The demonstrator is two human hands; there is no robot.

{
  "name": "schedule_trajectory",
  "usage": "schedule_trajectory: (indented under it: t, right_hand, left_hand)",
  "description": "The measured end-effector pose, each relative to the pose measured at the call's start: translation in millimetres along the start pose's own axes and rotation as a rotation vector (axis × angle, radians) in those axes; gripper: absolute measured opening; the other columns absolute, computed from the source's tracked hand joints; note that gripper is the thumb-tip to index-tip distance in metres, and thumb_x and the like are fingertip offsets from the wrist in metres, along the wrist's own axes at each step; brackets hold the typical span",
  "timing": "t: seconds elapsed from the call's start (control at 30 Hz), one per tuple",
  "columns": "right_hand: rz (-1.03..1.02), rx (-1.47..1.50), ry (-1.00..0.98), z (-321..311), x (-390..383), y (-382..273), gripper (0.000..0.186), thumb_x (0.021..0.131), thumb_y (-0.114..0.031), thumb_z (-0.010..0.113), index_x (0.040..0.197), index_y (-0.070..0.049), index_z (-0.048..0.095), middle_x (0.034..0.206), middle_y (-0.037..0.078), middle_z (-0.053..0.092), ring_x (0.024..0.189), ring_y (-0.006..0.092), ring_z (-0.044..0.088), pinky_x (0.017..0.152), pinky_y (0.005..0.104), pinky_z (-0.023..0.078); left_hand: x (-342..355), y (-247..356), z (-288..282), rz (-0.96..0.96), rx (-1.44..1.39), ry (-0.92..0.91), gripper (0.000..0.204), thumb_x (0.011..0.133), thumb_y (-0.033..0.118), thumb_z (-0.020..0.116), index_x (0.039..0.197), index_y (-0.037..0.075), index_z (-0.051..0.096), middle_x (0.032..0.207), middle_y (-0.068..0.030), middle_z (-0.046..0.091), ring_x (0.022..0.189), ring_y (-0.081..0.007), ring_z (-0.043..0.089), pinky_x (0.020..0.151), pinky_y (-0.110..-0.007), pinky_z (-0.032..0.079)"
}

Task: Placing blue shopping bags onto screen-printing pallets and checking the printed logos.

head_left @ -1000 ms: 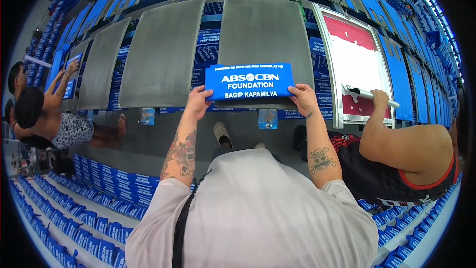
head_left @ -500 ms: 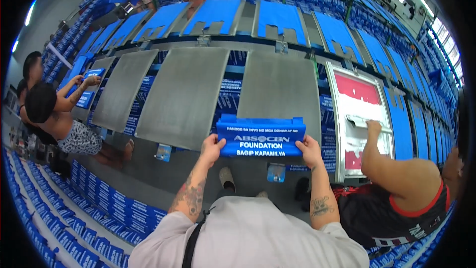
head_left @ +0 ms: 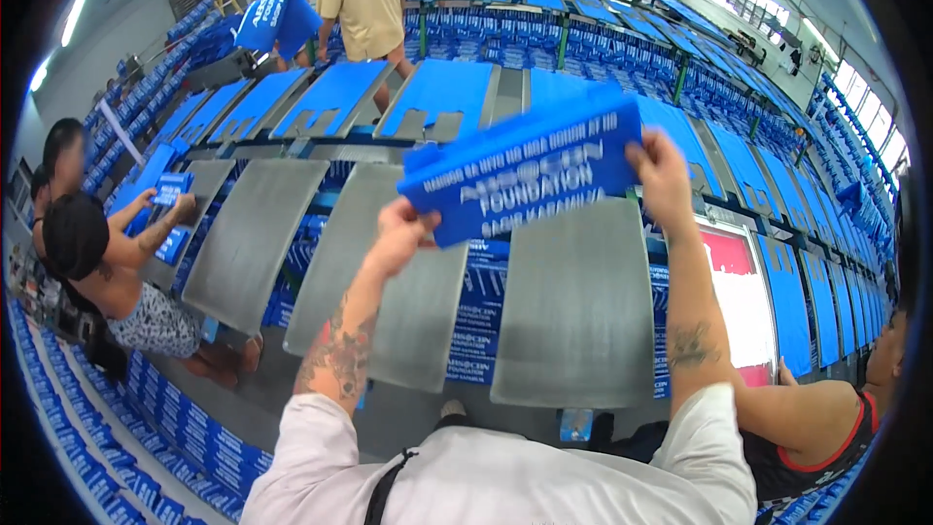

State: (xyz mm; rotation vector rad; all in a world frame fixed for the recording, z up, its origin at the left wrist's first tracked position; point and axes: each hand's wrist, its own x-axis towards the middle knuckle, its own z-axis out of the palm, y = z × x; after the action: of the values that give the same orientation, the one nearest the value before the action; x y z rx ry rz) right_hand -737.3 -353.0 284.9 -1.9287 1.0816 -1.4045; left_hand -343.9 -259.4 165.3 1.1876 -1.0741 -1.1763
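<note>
A folded blue bag point(head_left: 530, 175) with white print stretches between my two hands, raised above the row of grey metal boards. It is tilted, its right end higher than its left. My left hand point(head_left: 403, 236) pinches the lower left corner, thumb on the printed face. At the right end, my right hand point(head_left: 665, 175) grips the edge with its fingers closed. Below the bag lie two grey boards, one under its left part point(head_left: 398, 301) and another under its right part point(head_left: 581, 321).
To the right, a co-worker's hand point(head_left: 785, 372) is beside a framed printing screen point(head_left: 736, 282) with red and white areas. At left, another person point(head_left: 121, 262) handles blue bags. Across the rack, more blue bags point(head_left: 340, 95) lie on boards; a person in a yellow shirt point(head_left: 363, 0) stands beyond.
Both my hands have lifted the blue bag up and away from me, over the boards, and tilted it right end up. The co-worker's hand at right has moved nearer to the screen's close end.
</note>
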Motion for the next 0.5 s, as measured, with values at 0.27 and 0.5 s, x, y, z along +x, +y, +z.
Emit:
schedule_trajectory:
  t: [0.27,0.5]
  right_hand:
    - [-0.066,-0.050,0.434,20.7,232.0,-82.0,0.072,0.094,-0.040,0.075,0.147,-0.003,0.043,0.143,0.017,0.050,0.120,0.0243,0.058,0.091,0.0361,0.055]
    - [-0.079,-0.589,-0.111,46.9,-15.4,76.6,0.062,0.089,-0.024,0.073,0.142,-0.008,0.045,0.133,0.024,0.049,0.123,0.0441,0.052,0.103,0.0509,0.047]
  left_hand:
    - [236.1,180.0,-21.0,0.322,-0.268,0.012,0.019,0.098,0.011,0.068,0.115,0.004,0.065,0.102,-0.0055,0.070,0.080,-0.0192,0.069,0.070,-0.032,0.059]
    - [335.9,202.8,-61.4,0.095,-0.425,0.107,0.011,0.098,0.012,0.068,0.105,0.004,0.064,0.090,-0.0049,0.064,0.076,-0.0151,0.064,0.067,-0.026,0.057]
